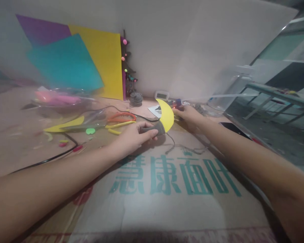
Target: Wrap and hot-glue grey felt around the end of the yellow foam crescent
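My left hand [142,135] pinches a dark grey piece [155,128] between thumb and fingers. A yellow crescent [168,116] stands up from that piece, its tip pointing up and left. Just right of the crescent, my right hand [187,116] is closed round a dark tool [176,103] with a small red light; the crescent and fingers hide part of it. Behind the crescent lies a white paper piece [154,110]. A thin cord [183,146] runs over the table below both hands.
Orange-handled scissors [121,117] and yellow handles [114,131] lie left of my left hand. Purple, teal [66,64] and yellow sheets [103,60] lean at the back, beside a small decorated tree [129,71]. A phone [235,130] rests at the right edge. A white digital device [161,95] stands behind.
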Demonstrator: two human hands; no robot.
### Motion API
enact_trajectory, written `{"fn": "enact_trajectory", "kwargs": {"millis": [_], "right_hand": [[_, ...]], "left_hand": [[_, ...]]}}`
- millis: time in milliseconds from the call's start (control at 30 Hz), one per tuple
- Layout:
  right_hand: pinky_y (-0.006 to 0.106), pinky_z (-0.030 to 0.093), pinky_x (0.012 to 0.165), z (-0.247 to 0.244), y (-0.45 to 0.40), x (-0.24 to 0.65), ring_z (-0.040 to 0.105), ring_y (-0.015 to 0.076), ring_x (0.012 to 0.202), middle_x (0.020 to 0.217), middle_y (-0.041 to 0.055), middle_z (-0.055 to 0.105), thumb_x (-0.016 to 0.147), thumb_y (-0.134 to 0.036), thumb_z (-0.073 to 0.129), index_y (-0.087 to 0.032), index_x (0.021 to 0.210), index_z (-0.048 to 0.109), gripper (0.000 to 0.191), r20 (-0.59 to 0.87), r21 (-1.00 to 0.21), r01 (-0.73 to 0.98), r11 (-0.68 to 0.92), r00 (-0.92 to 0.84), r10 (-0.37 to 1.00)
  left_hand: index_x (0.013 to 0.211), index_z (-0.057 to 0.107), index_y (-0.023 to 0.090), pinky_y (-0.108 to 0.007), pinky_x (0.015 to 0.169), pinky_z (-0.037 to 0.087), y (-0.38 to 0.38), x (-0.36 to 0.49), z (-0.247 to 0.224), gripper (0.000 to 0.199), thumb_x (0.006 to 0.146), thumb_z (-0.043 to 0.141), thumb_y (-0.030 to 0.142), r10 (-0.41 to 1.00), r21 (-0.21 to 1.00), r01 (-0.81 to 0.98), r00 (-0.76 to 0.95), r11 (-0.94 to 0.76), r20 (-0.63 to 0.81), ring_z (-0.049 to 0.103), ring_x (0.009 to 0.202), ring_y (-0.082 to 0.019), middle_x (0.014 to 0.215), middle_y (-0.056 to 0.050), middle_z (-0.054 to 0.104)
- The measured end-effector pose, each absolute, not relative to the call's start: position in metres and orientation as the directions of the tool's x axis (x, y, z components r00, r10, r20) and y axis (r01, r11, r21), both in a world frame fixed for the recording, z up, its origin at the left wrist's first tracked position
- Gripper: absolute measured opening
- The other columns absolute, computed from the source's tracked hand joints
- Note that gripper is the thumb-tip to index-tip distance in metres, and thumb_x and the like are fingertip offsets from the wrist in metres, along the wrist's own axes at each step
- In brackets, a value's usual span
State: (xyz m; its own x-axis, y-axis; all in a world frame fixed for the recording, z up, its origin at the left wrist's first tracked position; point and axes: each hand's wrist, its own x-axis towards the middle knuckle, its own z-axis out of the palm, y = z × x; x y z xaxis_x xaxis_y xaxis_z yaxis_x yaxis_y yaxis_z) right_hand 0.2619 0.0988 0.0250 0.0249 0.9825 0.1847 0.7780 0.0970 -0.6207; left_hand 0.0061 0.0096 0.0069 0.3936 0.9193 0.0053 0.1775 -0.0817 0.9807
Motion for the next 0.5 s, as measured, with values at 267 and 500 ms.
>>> {"fn": "enact_trajectory", "kwargs": {"millis": [267, 500], "right_hand": [[0.041, 0.044, 0.097, 0.02, 0.031, 0.28, 0.062, 0.0264, 0.109, 0.115, 0.0113, 0.07, 0.095, -0.038, 0.046, -0.016, 0.11, 0.069, 0.035, 0.469, -0.497, 0.819, 0.287, -0.024, 0.883], [0.035, 0.051, 0.084, 0.026, -0.006, 0.232, 0.068, 0.0211, 0.093, 0.105, 0.0075, 0.073, 0.091, -0.037, 0.056, -0.019, 0.116, 0.067, 0.032, 0.277, -0.601, 0.692, 0.399, -0.288, 0.917]], "left_hand": [[0.095, 0.06, 0.016, -0.016, 0.046, 0.037, 0.007, 0.009, 0.013, 0.023, 0.084, 0.065, 0.036, 0.93, 0.993, 0.113, 0.367, -0.045, 0.001, 0.052, 0.053, -0.007, 0.074, 0.0, 0.067], [0.097, 0.057, 0.018, -0.016, 0.045, 0.041, 0.006, 0.009, 0.013, 0.023, 0.084, 0.065, 0.035, 0.932, 0.994, 0.1, 0.362, -0.031, -0.007, 0.056, 0.057, -0.009, 0.079, -0.001, 0.069]]}}
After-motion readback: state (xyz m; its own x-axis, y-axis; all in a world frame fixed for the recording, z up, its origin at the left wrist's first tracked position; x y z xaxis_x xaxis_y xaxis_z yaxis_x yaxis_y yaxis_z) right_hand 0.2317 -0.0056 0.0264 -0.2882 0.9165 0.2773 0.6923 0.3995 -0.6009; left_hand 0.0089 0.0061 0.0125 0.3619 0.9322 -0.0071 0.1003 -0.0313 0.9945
